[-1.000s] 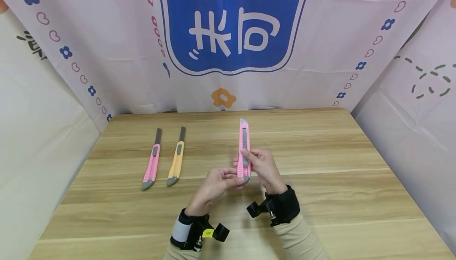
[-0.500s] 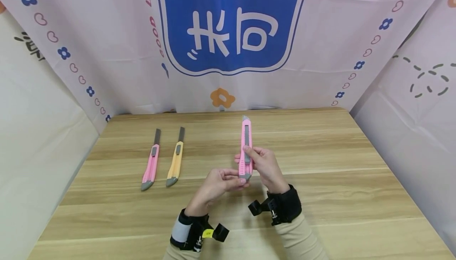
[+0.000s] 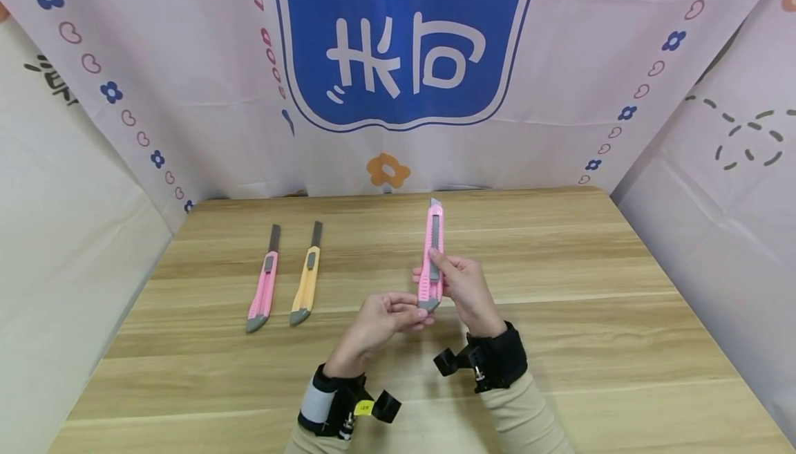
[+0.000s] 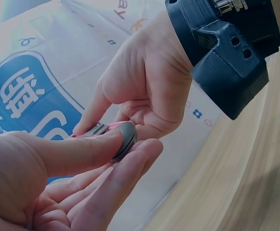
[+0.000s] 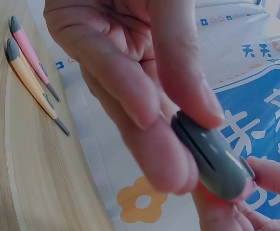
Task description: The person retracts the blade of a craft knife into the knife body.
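A pink utility knife [image 3: 434, 236] is held up above the table, its blade tip just showing at the top. My left hand [image 3: 382, 319] pinches its grey end cap [image 3: 429, 305] between thumb and fingers. Higher up, my right hand [image 3: 466, 288] grips the body with the thumb near the slider. In the left wrist view the cap [image 4: 126, 137] sits under the left thumb, with the right hand [image 4: 147, 72] behind. The right wrist view shows the left hand [image 5: 130, 77] on the cap and part of the right hand [image 5: 270, 178] at lower right.
On the left of the wooden table [image 3: 560, 371] lie a second pink utility knife [image 3: 264, 288] and a yellow one [image 3: 307, 281], blades extended and pointing away. A printed cloth [image 3: 218, 95] hangs behind the table, with white cloth [image 3: 715, 198] at the sides.
The held knife has shifted slightly up and to the right and tilts a little more to the right. Both hands keep their hold; the right hand has moved slightly along with the knife.
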A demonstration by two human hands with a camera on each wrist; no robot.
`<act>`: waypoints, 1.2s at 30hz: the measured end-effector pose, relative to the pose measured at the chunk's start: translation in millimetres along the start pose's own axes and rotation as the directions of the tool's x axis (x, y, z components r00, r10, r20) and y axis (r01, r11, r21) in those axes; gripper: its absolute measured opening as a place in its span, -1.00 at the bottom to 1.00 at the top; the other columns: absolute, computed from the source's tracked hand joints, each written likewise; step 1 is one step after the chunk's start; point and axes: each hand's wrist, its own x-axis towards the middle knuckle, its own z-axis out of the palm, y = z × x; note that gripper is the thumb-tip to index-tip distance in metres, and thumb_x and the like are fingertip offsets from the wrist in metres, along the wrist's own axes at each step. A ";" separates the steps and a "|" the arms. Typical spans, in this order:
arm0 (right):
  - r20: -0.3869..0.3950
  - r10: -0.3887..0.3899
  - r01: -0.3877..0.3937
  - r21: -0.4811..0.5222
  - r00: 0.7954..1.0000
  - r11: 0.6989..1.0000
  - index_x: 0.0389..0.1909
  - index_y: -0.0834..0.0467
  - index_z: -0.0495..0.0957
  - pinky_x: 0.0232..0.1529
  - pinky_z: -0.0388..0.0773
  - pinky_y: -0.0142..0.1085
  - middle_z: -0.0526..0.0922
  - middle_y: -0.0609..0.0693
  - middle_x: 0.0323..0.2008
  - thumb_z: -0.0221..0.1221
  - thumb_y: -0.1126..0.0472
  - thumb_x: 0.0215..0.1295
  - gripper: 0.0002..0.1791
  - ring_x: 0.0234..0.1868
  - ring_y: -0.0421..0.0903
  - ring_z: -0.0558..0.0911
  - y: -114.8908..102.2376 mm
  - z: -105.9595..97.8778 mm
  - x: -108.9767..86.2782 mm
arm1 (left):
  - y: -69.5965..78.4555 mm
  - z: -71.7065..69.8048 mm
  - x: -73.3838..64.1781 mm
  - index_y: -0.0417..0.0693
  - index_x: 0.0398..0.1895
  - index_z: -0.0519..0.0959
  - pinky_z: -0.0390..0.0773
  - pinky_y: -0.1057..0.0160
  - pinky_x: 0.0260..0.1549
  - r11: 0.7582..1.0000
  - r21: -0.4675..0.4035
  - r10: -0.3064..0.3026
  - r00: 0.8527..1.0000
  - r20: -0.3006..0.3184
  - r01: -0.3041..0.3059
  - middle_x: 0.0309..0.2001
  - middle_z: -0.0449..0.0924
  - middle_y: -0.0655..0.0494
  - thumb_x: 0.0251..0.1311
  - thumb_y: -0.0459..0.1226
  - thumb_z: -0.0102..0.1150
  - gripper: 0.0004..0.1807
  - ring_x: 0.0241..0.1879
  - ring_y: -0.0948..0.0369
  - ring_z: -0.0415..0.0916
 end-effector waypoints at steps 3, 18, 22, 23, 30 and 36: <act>-0.017 0.012 -0.012 -0.017 1.000 1.000 -0.04 0.44 0.53 -0.41 0.70 -0.42 0.74 0.26 -0.28 0.10 0.04 0.32 -0.51 -0.30 -0.03 0.72 -0.1 0.4 0.5 | 0.3 -0.1 0.0 -0.48 -0.06 0.52 0.67 0.13 -0.12 1.000 0.012 0.005 1.000 -0.019 -0.005 -0.20 0.68 -0.33 0.10 -0.51 0.15 -0.70 -0.17 -0.09 0.63; -0.050 -0.086 0.085 -0.019 0.995 0.996 -0.12 0.60 0.51 -0.48 0.69 -0.45 0.68 0.43 -0.32 0.16 0.20 0.27 -0.54 -0.47 -0.12 0.72 2.8 3.3 0.6 | -0.8 -0.2 1.6 -0.49 -0.07 0.52 0.70 0.38 -0.30 1.000 0.021 0.019 0.999 -0.027 -0.019 -0.20 0.68 -0.35 0.08 -0.52 0.17 -0.69 -0.27 0.07 0.68; -0.030 -0.099 0.099 -0.005 0.995 0.995 -0.13 0.62 0.50 -0.48 0.68 -0.47 0.77 0.15 -0.50 0.16 0.23 0.27 -0.56 -0.49 -0.16 0.72 2.6 4.4 -0.4 | -0.5 -1.0 0.6 -0.49 -0.08 0.52 0.70 0.36 -0.28 1.000 0.022 0.017 0.999 -0.027 -0.016 -0.21 0.68 -0.33 0.08 -0.51 0.17 -0.70 -0.26 0.04 0.67; -0.026 -0.100 0.100 -0.004 0.995 0.995 -0.13 0.62 0.50 -0.49 0.68 -0.47 0.77 0.09 -0.52 0.16 0.23 0.27 -0.57 -0.49 -0.16 0.72 2.7 4.6 -0.4 | -0.3 -1.2 0.4 -0.48 -0.08 0.52 0.70 0.33 -0.27 1.000 0.022 0.016 1.000 -0.027 -0.015 -0.21 0.68 -0.33 0.08 -0.51 0.17 -0.70 -0.25 0.02 0.67; -0.012 -0.114 0.114 0.015 0.993 0.993 -0.14 0.62 0.50 -0.50 0.68 -0.48 0.74 -0.16 -0.65 0.14 0.24 0.28 -0.58 -0.50 -0.17 0.72 3.6 5.2 -0.3 | 2.1 -1.8 -1.5 -0.48 -0.07 0.52 0.70 0.27 -0.21 1.000 0.017 0.007 1.000 -0.023 -0.007 -0.20 0.68 -0.33 0.09 -0.52 0.16 -0.70 -0.24 0.03 0.67; -0.008 -0.121 0.121 0.012 0.993 0.993 -0.15 0.62 0.50 -0.48 0.68 -0.47 0.75 -0.14 -0.63 0.14 0.24 0.28 -0.58 -0.49 -0.16 0.71 2.7 5.1 -1.2 | 2.8 -2.1 -2.1 -0.48 -0.07 0.52 0.70 0.33 -0.24 1.000 0.016 0.013 1.000 -0.021 -0.013 -0.20 0.68 -0.32 0.08 -0.51 0.17 -0.69 -0.27 0.09 0.68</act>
